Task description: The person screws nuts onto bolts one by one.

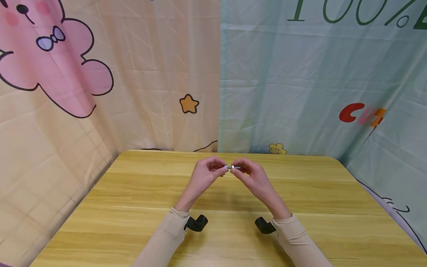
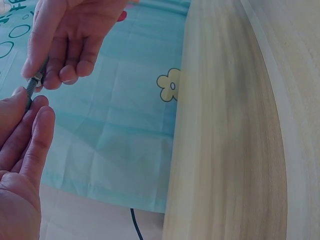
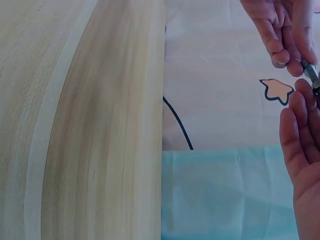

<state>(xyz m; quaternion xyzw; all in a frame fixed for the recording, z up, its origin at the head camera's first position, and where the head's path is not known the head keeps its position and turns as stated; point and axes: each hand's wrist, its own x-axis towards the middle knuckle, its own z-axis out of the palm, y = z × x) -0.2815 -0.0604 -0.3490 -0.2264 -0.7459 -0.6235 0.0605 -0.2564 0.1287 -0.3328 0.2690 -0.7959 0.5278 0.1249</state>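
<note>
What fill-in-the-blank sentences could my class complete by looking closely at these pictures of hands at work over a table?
1. Altogether, ____ hands hold the small metal bolt: the left hand and the right hand.
2. The tabletop shows a ____ grain.
3. The star print is ____ with a dark outline.
4. The flower print by the tabletop's far edge is ____.

Missing words: two; wood; orange; yellow.

We look ahead and down from the head, closer from each wrist; all share both hands (image 1: 207, 172) (image 1: 252, 175).
</note>
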